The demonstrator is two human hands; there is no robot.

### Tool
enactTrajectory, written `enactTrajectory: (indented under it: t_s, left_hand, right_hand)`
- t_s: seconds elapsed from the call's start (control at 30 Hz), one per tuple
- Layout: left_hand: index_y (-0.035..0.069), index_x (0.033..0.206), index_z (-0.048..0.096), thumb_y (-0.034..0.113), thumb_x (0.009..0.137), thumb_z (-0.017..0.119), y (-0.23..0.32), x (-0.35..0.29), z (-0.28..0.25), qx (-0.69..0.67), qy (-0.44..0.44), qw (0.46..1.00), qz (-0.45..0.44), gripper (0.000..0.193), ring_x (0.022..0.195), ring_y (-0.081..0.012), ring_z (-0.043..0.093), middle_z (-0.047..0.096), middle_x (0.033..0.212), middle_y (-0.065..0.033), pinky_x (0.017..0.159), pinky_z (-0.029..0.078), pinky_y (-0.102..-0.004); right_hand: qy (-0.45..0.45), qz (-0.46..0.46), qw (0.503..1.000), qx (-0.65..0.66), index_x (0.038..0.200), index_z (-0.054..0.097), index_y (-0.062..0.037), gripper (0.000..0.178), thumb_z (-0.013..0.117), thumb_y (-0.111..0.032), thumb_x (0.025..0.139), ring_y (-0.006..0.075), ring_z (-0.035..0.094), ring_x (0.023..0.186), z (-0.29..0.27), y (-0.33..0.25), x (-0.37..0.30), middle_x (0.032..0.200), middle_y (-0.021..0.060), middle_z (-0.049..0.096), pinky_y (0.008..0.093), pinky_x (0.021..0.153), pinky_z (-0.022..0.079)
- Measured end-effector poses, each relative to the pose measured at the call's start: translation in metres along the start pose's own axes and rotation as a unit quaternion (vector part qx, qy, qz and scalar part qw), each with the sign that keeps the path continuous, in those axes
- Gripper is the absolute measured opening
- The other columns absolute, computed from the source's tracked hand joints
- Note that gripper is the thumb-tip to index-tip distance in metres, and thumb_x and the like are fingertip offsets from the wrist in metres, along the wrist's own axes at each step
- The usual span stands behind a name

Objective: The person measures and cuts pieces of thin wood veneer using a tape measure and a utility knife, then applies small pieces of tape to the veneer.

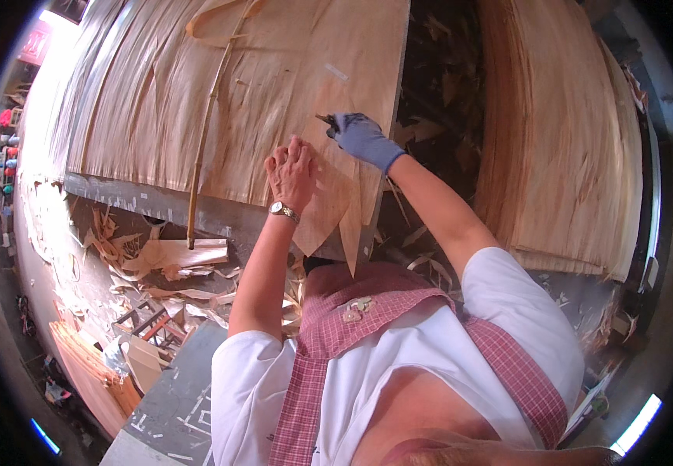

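Veneer sheets (251,101), on bench (127,193); apparent trimming step: left hand (291,177) released, fingers resting flat, gloved right hand (364,140) grasping small dark tool (327,120); next cut likely needs firm pressing.

I am standing in a wood workshop: big, thin wood sheets (158,116) are covering a tabletop (232,217), a thick pile (565,147) of them is sitting on the right, and torn, curly scraps (177,255) are littering the floor (51,283).
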State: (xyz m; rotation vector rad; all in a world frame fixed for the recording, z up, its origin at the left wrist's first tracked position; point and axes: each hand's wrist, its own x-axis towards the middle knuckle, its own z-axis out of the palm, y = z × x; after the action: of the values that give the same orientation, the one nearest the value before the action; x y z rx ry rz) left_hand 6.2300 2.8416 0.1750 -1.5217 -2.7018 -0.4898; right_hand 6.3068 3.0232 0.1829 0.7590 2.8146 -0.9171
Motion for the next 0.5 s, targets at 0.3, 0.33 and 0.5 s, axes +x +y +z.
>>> enactTrajectory:
  t_s: [0.3, 0.33, 0.5]
  left_hand:
    - [0.000, 0.085, 0.068, 0.022, 0.084, 0.074, 0.017, -0.044, -0.001, -0.511, 0.019, 0.817, -0.266, 0.023, 0.072, -0.0069, 0.058, 0.067, 0.073, -0.0014, 0.067, 0.046, -0.0242]
    - [0.000, 0.084, 0.068, 0.023, 0.083, 0.073, 0.004, -0.051, -0.003, -0.493, 0.037, 0.821, -0.284, 0.024, 0.071, -0.0083, 0.058, 0.066, 0.073, -0.0022, 0.067, 0.046, -0.0250]
    - [0.001, 0.078, 0.067, 0.030, 0.081, 0.074, -0.051, -0.060, -0.024, -0.249, 0.110, 0.906, -0.325, 0.029, 0.073, -0.0201, 0.061, 0.064, 0.077, -0.0078, 0.070, 0.048, -0.0335]
  right_hand:
    - [-0.139, 0.038, 0.894, 0.425, 0.096, 0.059, -0.0023, 0.019, 0.061, -0.021, 0.093, 0.0084, 0.058, 0.069, -0.019, 0.008, -0.130, 0.078, 0.0034, 0.065, 0.0251, 0.063, 0.048]
    - [-0.133, 0.048, 0.888, 0.438, 0.097, 0.060, -0.0021, 0.018, 0.060, -0.020, 0.093, 0.0079, 0.058, 0.070, -0.015, 0.020, -0.146, 0.078, 0.0025, 0.065, 0.0247, 0.064, 0.048]
    - [-0.099, 0.114, 0.897, 0.415, 0.099, 0.064, -0.0013, 0.020, 0.062, -0.020, 0.092, 0.0059, 0.055, 0.073, 0.007, 0.076, -0.185, 0.079, -0.0003, 0.065, 0.0236, 0.068, 0.046]
